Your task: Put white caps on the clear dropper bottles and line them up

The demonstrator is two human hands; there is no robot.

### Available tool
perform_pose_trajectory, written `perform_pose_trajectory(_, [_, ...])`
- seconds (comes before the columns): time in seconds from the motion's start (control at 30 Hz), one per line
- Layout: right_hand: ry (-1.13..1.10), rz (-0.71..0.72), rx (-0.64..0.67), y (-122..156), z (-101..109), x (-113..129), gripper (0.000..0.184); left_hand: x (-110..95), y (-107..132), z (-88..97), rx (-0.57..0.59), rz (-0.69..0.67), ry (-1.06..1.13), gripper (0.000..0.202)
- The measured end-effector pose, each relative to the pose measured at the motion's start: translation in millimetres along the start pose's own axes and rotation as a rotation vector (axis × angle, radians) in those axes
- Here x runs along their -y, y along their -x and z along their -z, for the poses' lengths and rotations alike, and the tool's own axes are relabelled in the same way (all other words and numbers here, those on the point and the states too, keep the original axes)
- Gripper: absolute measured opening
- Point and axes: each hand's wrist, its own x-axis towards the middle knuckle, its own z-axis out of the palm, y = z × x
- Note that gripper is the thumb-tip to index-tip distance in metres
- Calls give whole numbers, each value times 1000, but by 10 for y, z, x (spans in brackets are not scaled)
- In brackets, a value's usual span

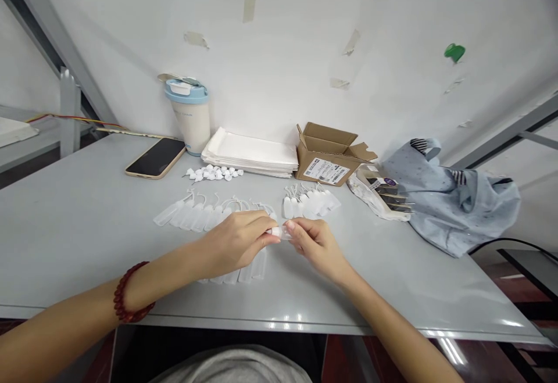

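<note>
My left hand (238,240) is closed in a pinch on a small white cap (275,231). Opposite it, my right hand (316,246) pinches a short translucent plastic tube (286,233) that meets the cap; fingers hide much of both. Behind and beneath my left hand lie two rows of translucent tubes (196,217) with thin white cords at the back row's far ends. A bunch of capped translucent tubes (311,203) with cords lies just beyond my right hand. Farther back is a loose pile of white caps (213,172).
Along the wall stand a cup with a blue lid (192,118), a stack of white envelopes (253,153) and an open cardboard box (329,156). A phone (156,157) lies left. To the right are a plastic packet (383,191) and a light blue cloth bag (457,197).
</note>
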Motion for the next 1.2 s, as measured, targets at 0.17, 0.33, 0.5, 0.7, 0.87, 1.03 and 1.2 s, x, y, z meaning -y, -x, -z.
perform_pose_trajectory(0.17, [-267,-221,127,-40,30,-17,47,-20,5,-17,-69,-68,1,21])
perform_pose_trajectory(0.33, [9,18,-60,10,-13,24,27,-73,-77,82,-33,336,360,29])
perform_pose_trajectory(0.5, [78,190,-194,42,-44,5,14,-41,-106,121,56,509,533,41])
perform_pose_trajectory(0.7, [-85,155,-252,29,-4,-5,13,-54,-114,166,114,374,540,41])
perform_pose_trajectory(0.87, [-236,23,-281,-4,-7,-2,20,-88,-115,174,116,391,513,27])
perform_pose_trajectory(1.03, [-333,-93,-304,-23,-40,16,29,-85,-105,192,142,396,572,29])
perform_pose_trajectory(1.2, [-288,-134,-307,-17,-28,19,37,-94,-115,192,181,470,559,36])
